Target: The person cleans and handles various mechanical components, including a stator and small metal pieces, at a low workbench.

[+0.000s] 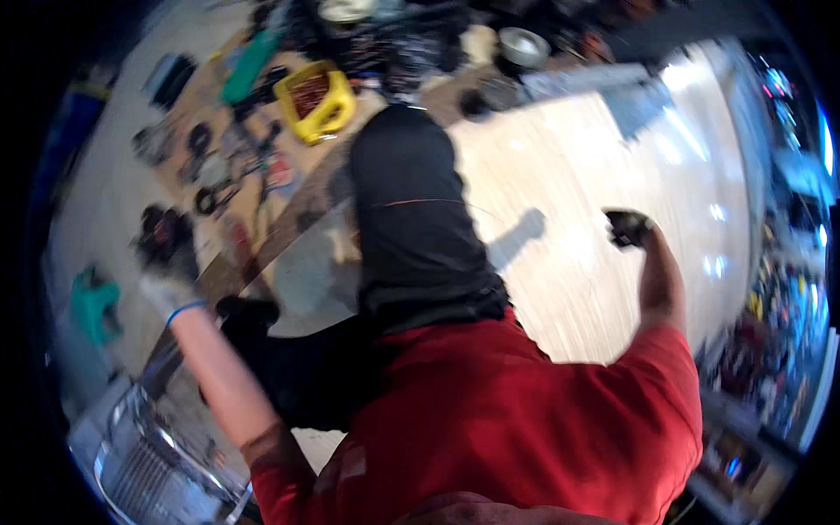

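My left hand point(173, 296), in a pale glove with a blue cuff, reaches forward over the floor at the left, smeared by motion. Its fingers seem closed around a dark lump with a reddish-brown middle point(164, 234); blur hides its kind. Out to the right, my right hand point(628, 228) is held above the pale floor. It looks dark, with the fingers curled, and whatever may be in them does not show. Across my black-trousered leg lies a thin copper-coloured strand point(420, 202). A cut-open yellow jug point(335, 115) holds reddish-brown pieces, beyond my left hand.
Tools and dark parts lie on a brown board point(188, 118) at the far left, beside a green object point(251, 67). Dark scrap point(420, 44) heaps up at the back near a round metal pot point(522, 48). A metal-framed chair point(162, 464) stands near left.
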